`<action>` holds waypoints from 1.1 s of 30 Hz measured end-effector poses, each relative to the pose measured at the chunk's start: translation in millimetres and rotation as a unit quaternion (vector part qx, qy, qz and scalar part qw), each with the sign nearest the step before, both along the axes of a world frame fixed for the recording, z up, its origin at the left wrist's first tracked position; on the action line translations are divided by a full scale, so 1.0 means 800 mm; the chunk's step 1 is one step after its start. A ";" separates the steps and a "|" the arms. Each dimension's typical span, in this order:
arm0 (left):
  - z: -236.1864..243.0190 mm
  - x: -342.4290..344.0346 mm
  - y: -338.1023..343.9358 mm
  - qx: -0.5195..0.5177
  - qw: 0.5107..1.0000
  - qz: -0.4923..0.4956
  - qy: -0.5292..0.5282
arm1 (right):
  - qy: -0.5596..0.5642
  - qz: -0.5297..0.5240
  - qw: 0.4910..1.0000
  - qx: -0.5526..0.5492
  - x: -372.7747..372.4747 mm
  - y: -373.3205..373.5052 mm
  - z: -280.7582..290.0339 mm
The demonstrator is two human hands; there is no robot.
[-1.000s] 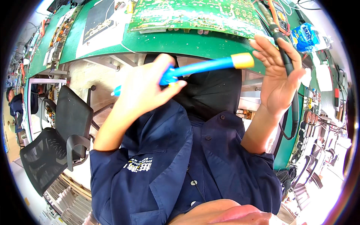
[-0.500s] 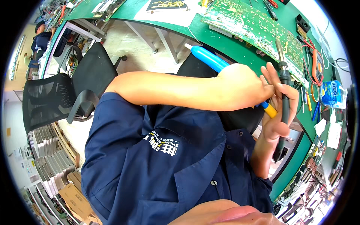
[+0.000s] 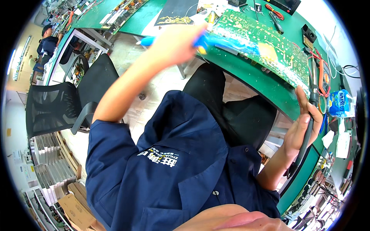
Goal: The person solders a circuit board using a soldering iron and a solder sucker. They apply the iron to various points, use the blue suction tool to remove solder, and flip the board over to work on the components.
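Note:
My left hand [image 3: 175, 44] is raised over the near edge of the bench at upper centre, smeared by motion. It is closed round a blue solder sucker [image 3: 147, 41], whose blurred blue and yellow parts show on either side of the fist. At the right, my right hand [image 3: 304, 129] holds a soldering iron [image 3: 313, 98] with a dark handle between thumb and fingers. The iron stands nearly upright, tip pointing away from me, its cable running down past my wrist. A large green circuit board [image 3: 287, 48] lies on the bench beyond both hands.
Beside the board are a multimeter [image 3: 324, 77] with red leads, a black iron stand [image 3: 309, 34] and a blue packet [image 3: 340, 103]. A black chair [image 3: 52, 107] stands at left. Another person [image 3: 48, 44] is at a far bench. Cardboard boxes [image 3: 77, 210] sit lower left.
My left hand has swung up and left with the solder sucker, away from my right hand, where its yellow end was. My right hand has shifted slightly right and nearer with the iron.

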State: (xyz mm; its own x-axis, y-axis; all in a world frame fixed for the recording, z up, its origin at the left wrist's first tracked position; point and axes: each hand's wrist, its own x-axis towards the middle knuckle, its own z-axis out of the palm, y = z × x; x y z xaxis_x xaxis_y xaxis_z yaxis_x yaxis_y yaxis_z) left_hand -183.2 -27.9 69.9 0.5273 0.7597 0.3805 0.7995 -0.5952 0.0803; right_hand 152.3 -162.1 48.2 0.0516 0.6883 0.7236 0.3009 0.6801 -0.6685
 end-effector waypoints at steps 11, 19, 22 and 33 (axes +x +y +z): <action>-0.035 -0.142 0.279 -0.171 0.943 0.284 -0.038 | 0.057 -0.082 0.994 -0.036 0.041 -0.009 -0.006; -0.030 -0.072 0.177 0.123 0.974 0.175 -0.072 | 0.196 -0.177 0.964 -0.046 0.083 -0.022 -0.005; -0.031 -0.047 0.088 0.099 0.986 -0.066 -0.114 | 0.165 -0.098 0.981 -0.013 0.121 -0.033 -0.018; -0.080 -0.042 0.040 -0.048 0.995 -0.079 -0.048 | 0.173 -0.041 0.984 -0.025 0.118 -0.006 -0.028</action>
